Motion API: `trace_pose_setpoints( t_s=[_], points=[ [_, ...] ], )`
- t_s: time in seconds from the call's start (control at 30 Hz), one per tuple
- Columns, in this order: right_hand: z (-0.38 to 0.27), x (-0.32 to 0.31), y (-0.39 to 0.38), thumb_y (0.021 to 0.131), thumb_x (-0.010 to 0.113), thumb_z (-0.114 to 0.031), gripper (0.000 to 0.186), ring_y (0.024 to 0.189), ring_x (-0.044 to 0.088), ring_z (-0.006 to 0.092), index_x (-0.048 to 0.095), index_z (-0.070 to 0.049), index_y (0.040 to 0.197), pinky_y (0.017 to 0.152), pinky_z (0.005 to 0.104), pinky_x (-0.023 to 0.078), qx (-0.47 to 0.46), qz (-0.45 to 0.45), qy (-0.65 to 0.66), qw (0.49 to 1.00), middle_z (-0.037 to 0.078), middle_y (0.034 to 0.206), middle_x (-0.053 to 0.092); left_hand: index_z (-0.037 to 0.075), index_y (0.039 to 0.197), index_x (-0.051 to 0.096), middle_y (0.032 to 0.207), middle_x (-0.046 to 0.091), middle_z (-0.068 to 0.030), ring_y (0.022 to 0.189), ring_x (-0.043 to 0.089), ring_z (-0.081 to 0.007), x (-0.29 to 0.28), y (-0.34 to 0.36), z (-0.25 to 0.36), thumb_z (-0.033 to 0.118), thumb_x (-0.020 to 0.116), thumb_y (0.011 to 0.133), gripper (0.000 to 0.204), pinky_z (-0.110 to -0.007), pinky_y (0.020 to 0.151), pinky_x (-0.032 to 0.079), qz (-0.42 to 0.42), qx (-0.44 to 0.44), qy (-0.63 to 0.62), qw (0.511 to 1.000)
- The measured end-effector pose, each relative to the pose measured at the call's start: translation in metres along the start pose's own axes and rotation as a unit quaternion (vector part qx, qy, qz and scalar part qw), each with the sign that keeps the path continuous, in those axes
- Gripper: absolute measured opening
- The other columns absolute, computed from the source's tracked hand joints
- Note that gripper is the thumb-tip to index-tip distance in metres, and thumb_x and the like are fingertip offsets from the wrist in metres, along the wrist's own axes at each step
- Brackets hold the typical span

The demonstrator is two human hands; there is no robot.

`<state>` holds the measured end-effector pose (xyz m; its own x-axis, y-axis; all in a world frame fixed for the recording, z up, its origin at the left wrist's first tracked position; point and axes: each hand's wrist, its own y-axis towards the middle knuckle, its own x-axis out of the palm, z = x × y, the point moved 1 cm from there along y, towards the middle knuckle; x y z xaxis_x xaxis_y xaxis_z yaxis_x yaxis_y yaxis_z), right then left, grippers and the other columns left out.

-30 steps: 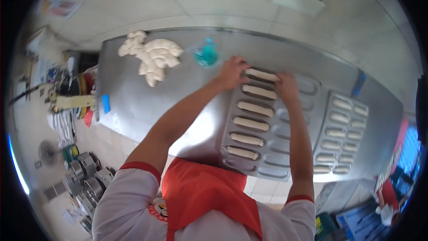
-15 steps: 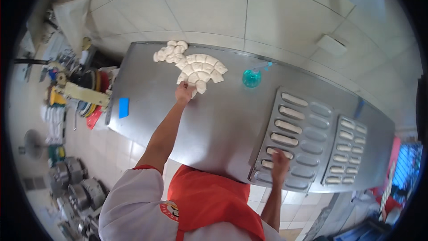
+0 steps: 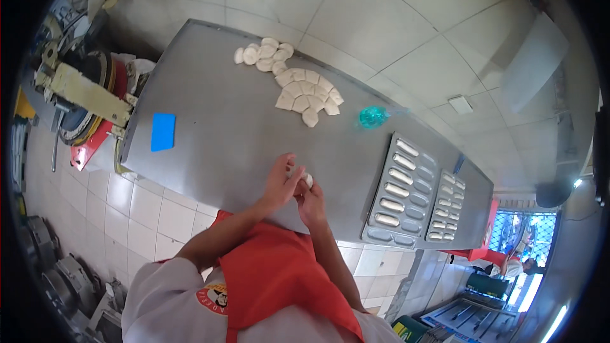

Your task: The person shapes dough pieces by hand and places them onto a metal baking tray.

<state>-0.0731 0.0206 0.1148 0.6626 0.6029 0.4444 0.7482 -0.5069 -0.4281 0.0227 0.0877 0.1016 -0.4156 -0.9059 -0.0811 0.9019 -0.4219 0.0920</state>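
Close to the near edge of the steel table [image 3: 210, 140], my two hands meet over a small pale piece of dough [image 3: 307, 179]. My left hand [image 3: 278, 183] is curled against it, thumb and fingers bent. From the right, my right hand [image 3: 311, 205] holds the same piece, with its fingers partly hidden. Beyond them lies a fan of flat cut dough pieces [image 3: 308, 92], joined edge to edge. Behind that, rounder dough pieces [image 3: 264, 54] sit in a loose heap near the back edge.
To the right, a metal tray [image 3: 406, 200] holds dough logs in its left column of hollows. A second tray [image 3: 445, 206] beside it holds more logs. A teal spray bottle [image 3: 373, 117] stands behind. At left lie a blue scraper [image 3: 163, 131] and, past the edge, a machine [image 3: 89, 95].
My left hand has come back from the cut dough, and my right hand has left the tray; both now meet around one dough piece. The whole view has shifted.
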Motion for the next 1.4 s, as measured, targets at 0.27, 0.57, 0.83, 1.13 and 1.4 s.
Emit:
trace_pose_setpoints(
  t_s=[0.27, 0.57, 0.83, 1.13, 1.4],
  points=[
    [-0.008, 0.027, 0.000, 0.107, 0.038, -0.035, 0.035, 0.098, 0.058, 0.0145, 0.051, -0.007, 0.123, 0.087, 0.0318, 0.049, -0.092, 0.150, 0.099, 0.979, 0.005, 0.110, 0.059, -0.001, 0.081, 0.059, 0.074, 0.060, -0.0201, 0.064, 0.058, -0.0355, 0.015, 0.020, 0.026, 0.036, 0.060, 0.096, 0.039, -0.042, 0.060, 0.046, -0.126, 0.047, 0.056, 0.989],
    [-0.052, -0.031, -0.011, 0.106, 0.042, -0.045, 0.041, 0.075, 0.053, 0.0105, 0.055, -0.010, 0.088, 0.067, 0.0280, 0.045, -0.176, 0.172, 0.050, 0.968, -0.001, 0.079, 0.053, 0.001, 0.088, 0.065, 0.078, 0.063, -0.0164, 0.066, 0.061, -0.0279, 0.041, -0.009, 0.075, 0.033, 0.068, 0.091, 0.033, -0.037, 0.061, 0.047, -0.330, 0.020, 0.045, 0.943],
    [-0.043, -0.049, -0.057, 0.096, 0.060, -0.024, 0.022, 0.096, 0.061, 0.0267, 0.063, -0.004, 0.103, 0.083, 0.0419, 0.046, -0.355, 0.095, -0.570, 0.735, 0.010, 0.098, 0.065, 0.001, 0.109, 0.064, 0.101, 0.068, -0.0115, 0.088, 0.064, -0.0259, 0.023, -0.019, 0.007, 0.006, 0.066, 0.086, 0.023, -0.035, 0.078, 0.051, -0.324, 0.048, 0.120, 0.937],
    [0.049, -0.125, -0.041, 0.087, 0.054, -0.006, 0.041, 0.127, 0.051, 0.0361, 0.058, 0.006, 0.126, 0.113, 0.0460, 0.035, -0.251, -0.092, -0.704, 0.659, 0.022, 0.133, 0.058, 0.003, 0.132, 0.055, 0.134, 0.056, -0.0189, 0.124, 0.053, -0.0342, 0.024, -0.094, -0.041, 0.006, 0.060, 0.082, 0.050, -0.041, 0.104, 0.046, -0.335, 0.126, 0.329, 0.874],
    [-0.010, -0.158, 0.035, 0.081, 0.066, -0.017, 0.032, 0.111, 0.061, 0.0312, 0.071, -0.011, 0.112, 0.092, 0.0426, 0.049, -0.001, -0.150, -0.638, 0.755, 0.016, 0.124, 0.062, 0.011, 0.125, 0.063, 0.143, 0.052, -0.0099, 0.129, 0.052, -0.0266, 0.052, -0.009, -0.013, 0.027, 0.065, 0.086, 0.042, -0.042, 0.105, 0.044, -0.518, -0.187, 0.382, 0.742]
  ],
)
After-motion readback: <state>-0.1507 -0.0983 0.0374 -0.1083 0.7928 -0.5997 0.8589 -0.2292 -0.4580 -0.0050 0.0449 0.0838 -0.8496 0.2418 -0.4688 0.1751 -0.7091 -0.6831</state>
